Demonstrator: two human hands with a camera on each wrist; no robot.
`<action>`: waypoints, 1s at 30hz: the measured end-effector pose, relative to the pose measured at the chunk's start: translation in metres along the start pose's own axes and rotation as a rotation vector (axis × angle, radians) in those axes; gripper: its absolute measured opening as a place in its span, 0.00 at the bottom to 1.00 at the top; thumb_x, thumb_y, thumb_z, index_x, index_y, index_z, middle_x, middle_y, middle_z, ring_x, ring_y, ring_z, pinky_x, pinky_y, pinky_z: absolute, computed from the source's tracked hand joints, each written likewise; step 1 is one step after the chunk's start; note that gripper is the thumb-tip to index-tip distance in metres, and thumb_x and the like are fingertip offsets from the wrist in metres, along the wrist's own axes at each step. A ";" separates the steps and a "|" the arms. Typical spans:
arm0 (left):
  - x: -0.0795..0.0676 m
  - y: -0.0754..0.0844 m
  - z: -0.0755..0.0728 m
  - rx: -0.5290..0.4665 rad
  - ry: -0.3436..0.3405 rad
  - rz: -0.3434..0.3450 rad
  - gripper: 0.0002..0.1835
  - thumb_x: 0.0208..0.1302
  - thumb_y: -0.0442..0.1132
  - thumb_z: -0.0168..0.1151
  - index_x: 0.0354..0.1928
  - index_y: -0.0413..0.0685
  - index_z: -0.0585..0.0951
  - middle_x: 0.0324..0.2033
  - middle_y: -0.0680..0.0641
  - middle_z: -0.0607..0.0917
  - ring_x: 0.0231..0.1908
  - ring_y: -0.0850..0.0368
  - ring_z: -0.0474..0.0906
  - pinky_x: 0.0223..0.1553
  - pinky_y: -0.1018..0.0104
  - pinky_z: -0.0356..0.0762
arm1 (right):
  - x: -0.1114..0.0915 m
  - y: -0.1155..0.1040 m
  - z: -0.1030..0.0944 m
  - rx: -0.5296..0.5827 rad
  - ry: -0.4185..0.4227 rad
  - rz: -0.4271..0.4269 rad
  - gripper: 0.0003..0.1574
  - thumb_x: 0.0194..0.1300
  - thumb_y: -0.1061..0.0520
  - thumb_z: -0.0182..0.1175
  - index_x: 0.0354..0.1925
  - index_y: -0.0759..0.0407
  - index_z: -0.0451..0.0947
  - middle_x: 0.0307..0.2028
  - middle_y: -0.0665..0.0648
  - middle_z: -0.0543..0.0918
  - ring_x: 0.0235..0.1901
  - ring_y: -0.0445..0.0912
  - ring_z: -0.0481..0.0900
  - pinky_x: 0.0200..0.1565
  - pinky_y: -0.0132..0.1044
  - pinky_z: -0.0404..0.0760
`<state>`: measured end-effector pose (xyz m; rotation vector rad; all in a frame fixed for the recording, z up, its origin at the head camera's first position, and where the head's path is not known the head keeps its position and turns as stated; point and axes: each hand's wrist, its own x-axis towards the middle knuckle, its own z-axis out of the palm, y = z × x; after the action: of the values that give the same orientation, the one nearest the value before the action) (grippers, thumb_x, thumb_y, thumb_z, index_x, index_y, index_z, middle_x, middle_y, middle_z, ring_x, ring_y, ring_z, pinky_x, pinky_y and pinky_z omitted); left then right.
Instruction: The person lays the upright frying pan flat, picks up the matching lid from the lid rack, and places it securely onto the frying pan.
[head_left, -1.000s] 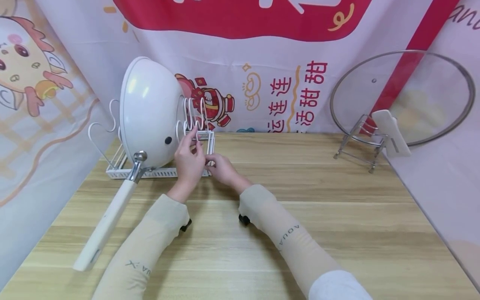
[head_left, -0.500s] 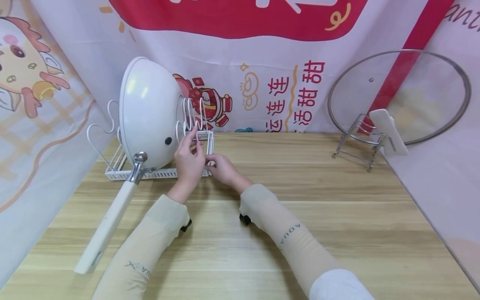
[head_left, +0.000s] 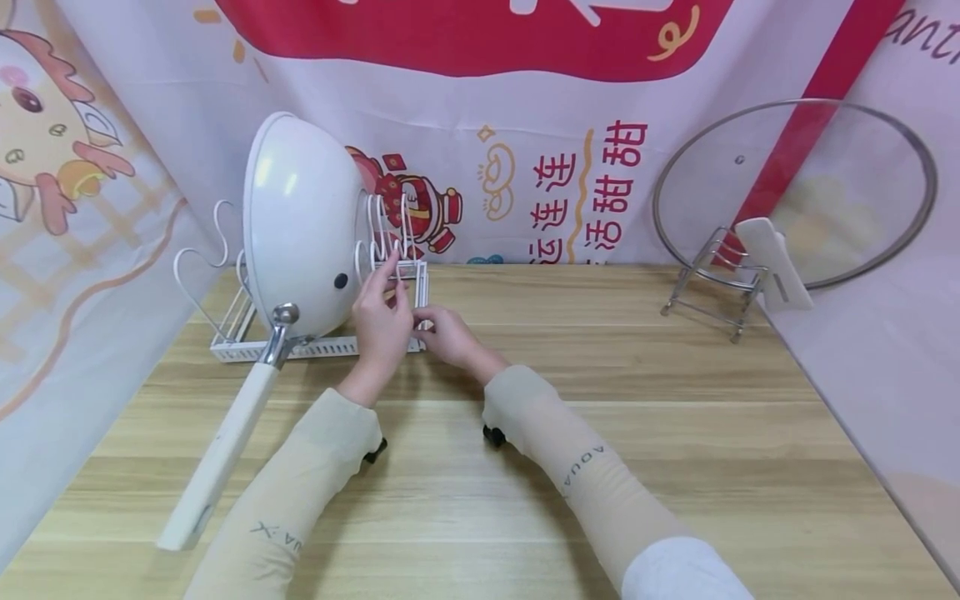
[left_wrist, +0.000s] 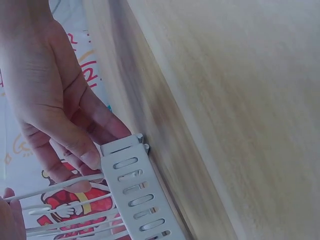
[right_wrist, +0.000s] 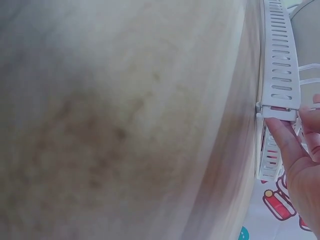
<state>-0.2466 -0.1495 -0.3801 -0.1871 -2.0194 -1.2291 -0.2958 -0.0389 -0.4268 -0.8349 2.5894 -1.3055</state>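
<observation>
A white pot rack (head_left: 330,347) with slotted rails and wire dividers stands at the back left of the table. My left hand (head_left: 381,325) pinches one of its upright wire dividers (head_left: 406,221) near the right end. In the left wrist view those fingertips (left_wrist: 9,197) are on the wire (left_wrist: 60,187). Low at the front right corner, my right hand (head_left: 447,337) grips the rail's end between thumb and fingers. The right wrist view shows a finger against the end of the slotted rail (right_wrist: 281,65). A white wok (head_left: 307,208) stands on edge in the rack, its handle (head_left: 225,450) slanting toward the front left.
At the back right, a large glass lid (head_left: 840,142) leans upright in a small metal stand (head_left: 701,308), with a white slotted piece (head_left: 783,267) at its front. Printed cloth (head_left: 480,108) hangs behind and along both sides of the wooden table (head_left: 600,367).
The wok and its handle have shifted slightly to the right in the rack. Both hands keep their places on the rack, and the head view has turned a little.
</observation>
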 end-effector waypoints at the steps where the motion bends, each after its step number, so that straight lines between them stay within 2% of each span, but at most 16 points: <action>1: 0.000 0.000 0.000 -0.004 -0.002 -0.004 0.26 0.69 0.20 0.57 0.68 0.39 0.76 0.52 0.34 0.82 0.49 0.43 0.83 0.49 0.56 0.86 | 0.000 0.000 0.000 0.001 0.000 -0.001 0.15 0.72 0.65 0.62 0.56 0.62 0.83 0.54 0.59 0.85 0.54 0.49 0.82 0.55 0.33 0.81; 5: -0.001 0.001 0.002 -0.021 -0.006 -0.004 0.27 0.68 0.20 0.57 0.68 0.39 0.75 0.52 0.34 0.82 0.49 0.39 0.82 0.49 0.53 0.86 | 0.000 0.002 -0.002 -0.004 -0.001 0.000 0.15 0.72 0.65 0.62 0.56 0.62 0.83 0.54 0.58 0.85 0.54 0.49 0.82 0.55 0.34 0.81; 12: -0.001 0.001 0.005 0.001 -0.005 -0.008 0.27 0.69 0.20 0.57 0.68 0.41 0.75 0.54 0.36 0.83 0.50 0.43 0.83 0.49 0.57 0.86 | 0.001 0.004 -0.004 -0.006 -0.011 0.010 0.15 0.72 0.65 0.62 0.55 0.61 0.83 0.54 0.58 0.85 0.56 0.50 0.81 0.57 0.35 0.81; 20: 0.001 0.002 0.008 0.004 -0.008 -0.011 0.28 0.68 0.20 0.58 0.68 0.43 0.76 0.54 0.36 0.83 0.51 0.42 0.82 0.49 0.58 0.86 | 0.001 0.007 -0.007 -0.003 -0.011 0.041 0.15 0.72 0.65 0.62 0.55 0.60 0.83 0.55 0.58 0.84 0.58 0.50 0.79 0.58 0.37 0.80; 30: 0.000 0.004 0.010 0.003 -0.003 -0.001 0.27 0.68 0.20 0.58 0.68 0.40 0.76 0.52 0.35 0.83 0.50 0.43 0.82 0.48 0.57 0.86 | -0.001 0.006 -0.009 0.001 -0.022 0.040 0.16 0.72 0.66 0.62 0.56 0.62 0.82 0.55 0.58 0.84 0.58 0.50 0.80 0.57 0.36 0.81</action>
<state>-0.2493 -0.1394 -0.3799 -0.1870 -2.0242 -1.2276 -0.3008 -0.0288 -0.4261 -0.7887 2.5747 -1.2798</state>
